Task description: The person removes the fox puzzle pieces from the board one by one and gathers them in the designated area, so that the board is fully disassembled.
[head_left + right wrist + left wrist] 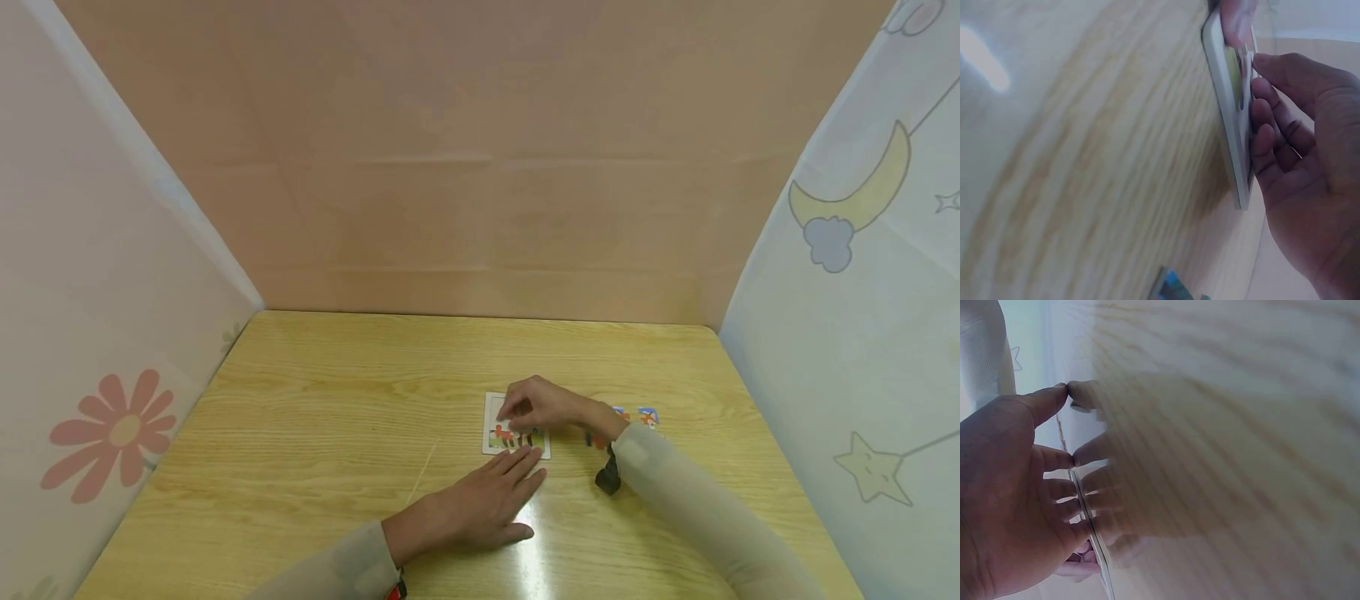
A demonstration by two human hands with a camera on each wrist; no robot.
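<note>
A small puzzle board [487, 423] with a pale frame lies on the table, its lower part filled with a picture of a red, dark-legged animal [504, 435]. My right hand [542, 403] is over its upper part, fingers bent and thumb low against the picture. In the right wrist view, the thumb tip meets a thin white edge on the board [1230, 134]; I cannot tell whether a piece is pinched there. My left hand [491, 497] lies palm down, fingers extended, fingertips at the board's near edge.
Several colourful puzzle pieces [648, 416] lie right of the board, partly hidden by the right wrist. A black wrist camera [608, 477] hangs under that wrist. The wooden table [337, 392] is enclosed by a plain back cloth [480, 167] and patterned side cloths [847, 350].
</note>
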